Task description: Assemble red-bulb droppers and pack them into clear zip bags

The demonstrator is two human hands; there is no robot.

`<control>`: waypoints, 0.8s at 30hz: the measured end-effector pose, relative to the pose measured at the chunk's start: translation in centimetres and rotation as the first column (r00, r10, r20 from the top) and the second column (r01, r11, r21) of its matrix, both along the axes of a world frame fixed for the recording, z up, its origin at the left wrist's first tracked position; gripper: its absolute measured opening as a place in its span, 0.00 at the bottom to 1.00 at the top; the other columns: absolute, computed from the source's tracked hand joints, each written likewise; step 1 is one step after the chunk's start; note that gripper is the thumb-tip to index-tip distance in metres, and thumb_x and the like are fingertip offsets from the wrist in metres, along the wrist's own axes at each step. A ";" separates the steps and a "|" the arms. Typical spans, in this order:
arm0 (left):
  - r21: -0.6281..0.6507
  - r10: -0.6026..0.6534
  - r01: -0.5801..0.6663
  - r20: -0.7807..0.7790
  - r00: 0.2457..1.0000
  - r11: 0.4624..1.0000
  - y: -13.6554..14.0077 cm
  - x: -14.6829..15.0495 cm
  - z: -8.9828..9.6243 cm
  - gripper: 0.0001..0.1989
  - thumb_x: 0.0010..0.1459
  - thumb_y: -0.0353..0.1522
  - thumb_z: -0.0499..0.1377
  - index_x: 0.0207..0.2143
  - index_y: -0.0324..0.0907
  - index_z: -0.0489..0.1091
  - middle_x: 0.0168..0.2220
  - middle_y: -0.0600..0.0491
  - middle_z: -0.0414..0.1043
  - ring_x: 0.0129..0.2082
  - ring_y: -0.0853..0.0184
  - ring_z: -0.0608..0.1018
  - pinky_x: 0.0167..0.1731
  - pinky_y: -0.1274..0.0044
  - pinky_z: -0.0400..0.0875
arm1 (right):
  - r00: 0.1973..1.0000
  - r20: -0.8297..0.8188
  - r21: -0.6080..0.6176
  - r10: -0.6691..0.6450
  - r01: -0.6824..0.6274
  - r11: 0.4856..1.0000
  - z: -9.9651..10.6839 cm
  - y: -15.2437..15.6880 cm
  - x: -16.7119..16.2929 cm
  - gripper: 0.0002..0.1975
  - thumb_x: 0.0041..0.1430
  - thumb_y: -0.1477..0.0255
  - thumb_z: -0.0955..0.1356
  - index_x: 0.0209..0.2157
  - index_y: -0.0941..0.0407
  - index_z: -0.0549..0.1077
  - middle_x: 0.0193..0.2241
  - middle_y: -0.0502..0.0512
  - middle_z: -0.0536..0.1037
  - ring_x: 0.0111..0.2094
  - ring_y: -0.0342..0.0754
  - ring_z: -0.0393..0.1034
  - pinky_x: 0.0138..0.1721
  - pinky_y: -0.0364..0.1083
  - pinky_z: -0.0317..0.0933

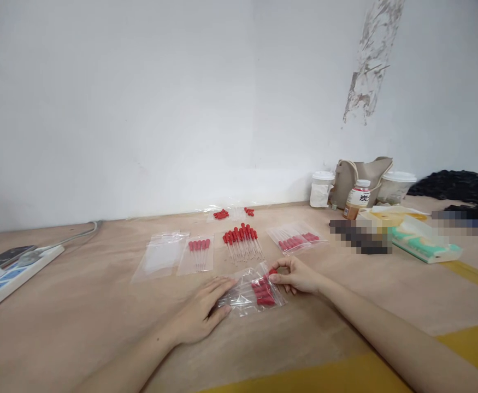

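Note:
A clear zip bag (239,297) lies flat in front of me with several red-bulbed droppers (263,292) inside, their bulbs toward its right end. My left hand (206,308) rests on the bag's left end, fingers stretched out and thumb apart. At the bag's right end, the fingertips of my right hand (294,275) pinch the red bulb of a dropper (272,272); its stem points into the bag. Just beyond is a pile of loose droppers (242,240). Left of the pile, several droppers (199,248) lie on a clear bag (184,267).
Flat clear bags (160,254) lie at left, and a filled dropper bag (298,237) at right. Loose red bulbs (221,214) sit on plastic by the wall. A power strip (17,278) is far left; a bottle (357,199), cups (322,188) and tissue pack (427,243) are right.

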State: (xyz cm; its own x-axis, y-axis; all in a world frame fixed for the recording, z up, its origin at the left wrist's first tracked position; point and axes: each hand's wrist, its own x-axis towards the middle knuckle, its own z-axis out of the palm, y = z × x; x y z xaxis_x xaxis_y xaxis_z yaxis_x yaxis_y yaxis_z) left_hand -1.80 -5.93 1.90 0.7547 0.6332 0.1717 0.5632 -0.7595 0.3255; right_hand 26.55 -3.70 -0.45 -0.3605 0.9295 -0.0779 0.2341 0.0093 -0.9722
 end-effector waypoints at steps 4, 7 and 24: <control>0.006 0.005 -0.005 -0.002 1.000 1.000 0.1 0.0 -0.1 0.23 0.60 0.35 0.47 0.58 0.49 0.47 0.57 0.53 0.54 0.56 0.62 0.57 0.54 0.65 0.52 | 0.991 0.052 0.101 0.121 -0.126 0.987 0.0 0.3 -0.3 0.20 0.47 0.57 0.66 0.35 0.59 0.72 0.13 0.44 0.65 0.13 0.35 0.55 0.14 0.36 0.49; 0.002 0.009 -0.009 -0.013 1.000 1.000 0.0 0.0 -0.2 0.23 0.60 0.35 0.47 0.58 0.49 0.48 0.57 0.53 0.54 0.56 0.62 0.57 0.54 0.65 0.53 | 0.993 0.036 0.231 0.116 -0.121 0.965 0.1 0.4 -0.6 0.19 0.50 0.57 0.64 0.32 0.60 0.73 0.17 0.46 0.67 0.17 0.35 0.54 0.19 0.37 0.51; 0.006 0.009 -0.009 0.015 1.000 1.000 -0.1 0.1 0.0 0.22 0.60 0.35 0.46 0.57 0.50 0.49 0.57 0.54 0.53 0.55 0.62 0.58 0.53 0.67 0.55 | 0.968 -0.052 0.279 -0.244 0.249 0.927 -2.0 1.6 -1.9 0.11 0.41 0.68 0.69 0.29 0.59 0.69 0.15 0.46 0.70 0.16 0.39 0.61 0.19 0.39 0.56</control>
State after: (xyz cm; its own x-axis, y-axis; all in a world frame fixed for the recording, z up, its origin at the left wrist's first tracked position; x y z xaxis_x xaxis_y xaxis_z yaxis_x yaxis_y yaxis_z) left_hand -1.67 -6.02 1.93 0.7464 0.6386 0.1872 0.5647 -0.7566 0.3295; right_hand 24.60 -2.12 -2.40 -0.1162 0.9721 0.2037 0.2488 0.2270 -0.9416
